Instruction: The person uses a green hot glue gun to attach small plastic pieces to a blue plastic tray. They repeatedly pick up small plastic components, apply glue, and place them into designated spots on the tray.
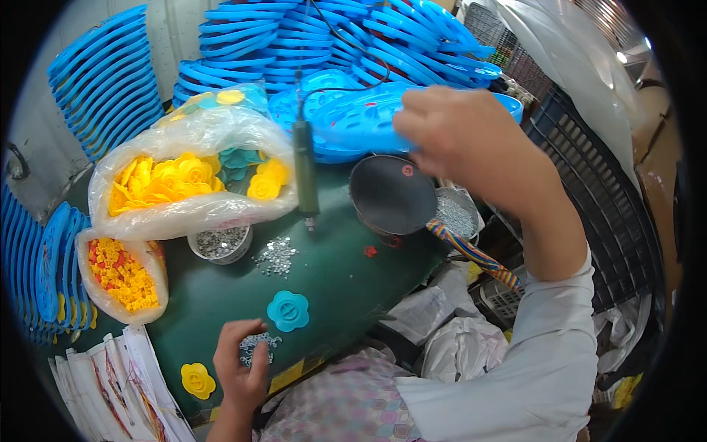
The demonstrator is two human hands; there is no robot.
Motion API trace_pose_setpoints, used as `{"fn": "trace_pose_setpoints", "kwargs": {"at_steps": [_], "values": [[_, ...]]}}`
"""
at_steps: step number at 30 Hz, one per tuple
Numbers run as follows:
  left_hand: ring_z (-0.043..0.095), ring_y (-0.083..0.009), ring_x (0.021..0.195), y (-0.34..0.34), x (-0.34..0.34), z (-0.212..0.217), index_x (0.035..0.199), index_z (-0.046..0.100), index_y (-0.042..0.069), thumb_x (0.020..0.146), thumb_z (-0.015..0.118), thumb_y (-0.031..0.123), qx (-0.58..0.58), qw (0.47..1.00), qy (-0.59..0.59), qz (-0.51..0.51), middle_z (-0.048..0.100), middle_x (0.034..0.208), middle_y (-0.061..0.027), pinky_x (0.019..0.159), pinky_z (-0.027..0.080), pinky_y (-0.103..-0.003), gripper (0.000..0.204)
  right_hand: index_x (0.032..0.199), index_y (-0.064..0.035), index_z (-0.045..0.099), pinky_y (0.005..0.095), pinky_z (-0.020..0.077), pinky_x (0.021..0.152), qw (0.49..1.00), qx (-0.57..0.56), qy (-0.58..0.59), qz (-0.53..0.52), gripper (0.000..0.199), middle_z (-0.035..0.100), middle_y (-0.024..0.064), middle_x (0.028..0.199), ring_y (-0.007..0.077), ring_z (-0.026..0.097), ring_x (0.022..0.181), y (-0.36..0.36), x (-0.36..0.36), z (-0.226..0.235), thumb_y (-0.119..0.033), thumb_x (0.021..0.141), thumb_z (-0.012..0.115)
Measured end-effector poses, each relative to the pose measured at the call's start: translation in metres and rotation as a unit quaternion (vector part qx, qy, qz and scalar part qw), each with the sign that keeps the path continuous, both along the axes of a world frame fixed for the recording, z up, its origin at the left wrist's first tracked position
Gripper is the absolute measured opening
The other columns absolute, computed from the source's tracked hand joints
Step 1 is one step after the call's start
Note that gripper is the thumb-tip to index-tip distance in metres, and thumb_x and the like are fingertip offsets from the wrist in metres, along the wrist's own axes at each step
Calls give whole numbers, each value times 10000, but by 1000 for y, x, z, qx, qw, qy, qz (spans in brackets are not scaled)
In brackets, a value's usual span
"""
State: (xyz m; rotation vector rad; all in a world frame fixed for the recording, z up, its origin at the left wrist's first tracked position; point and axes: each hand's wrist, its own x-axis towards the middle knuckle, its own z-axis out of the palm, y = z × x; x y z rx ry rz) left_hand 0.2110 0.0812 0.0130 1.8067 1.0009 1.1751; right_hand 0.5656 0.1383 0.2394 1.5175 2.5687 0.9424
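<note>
My right hand, smeared by motion, is raised at the back right with its fingers closed on the near edge of a blue plastic tray that has round recesses. My left hand rests low on the table with thumb and forefinger apart, curved round a small heap of silvery screws. Just beyond it lies a turquoise flower-shaped plastic piece. A yellow flower-shaped piece lies to its left. An olive-green electric screwdriver hangs upright by its cord over the table.
Bags of yellow flower pieces and small orange-yellow parts stand left. A tub of metal parts and a loose pile sit mid-table. Right are a dark bowl and a black crate. Blue trays are stacked behind.
</note>
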Motion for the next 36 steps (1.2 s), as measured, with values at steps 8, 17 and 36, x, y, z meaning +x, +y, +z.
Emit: {"fn": "trace_pose_setpoints", "kwargs": {"at_steps": [8, 17, 36], "values": [[559, -286, 1330, 15, 83, 49, 1585, 290, 59, 984, 607, 456, -364, 794, -464, -149, 486, 1533, -136, 1081, 492, -477, 787, 875, -83, 611, 333, 495, 655, 959, -170, 83, 210, 191, 538, 39, 873, 194, 596, 820, -82, -61, -56, -242, 788, 673], [528, -319, 1350, 3, -107, 0, 1531, 354, -16, 937, 611, 293, -258, 889, -376, 39, 498, 1505, -190, 1148, 434, -491, 717, 1219, -66, 636, 417, 530, 797, 984, -22, 179, -5, 546, 628, 87, 1099, 268, 644, 1018, -65, 28, -117, -285, 761, 840], [480, -332, 1402, 31, -114, 8, 1569, 338, 29, 998, 597, 444, -273, 842, -390, 253, 408, 1597, -172, 1171, 416, -492, 752, 1122, -21, 673, 445, 543, 831, 903, -45, 351, -244, 277, 689, 231, 1096, 441, 664, 970, -263, 143, -326, -242, 955, 669]]}}
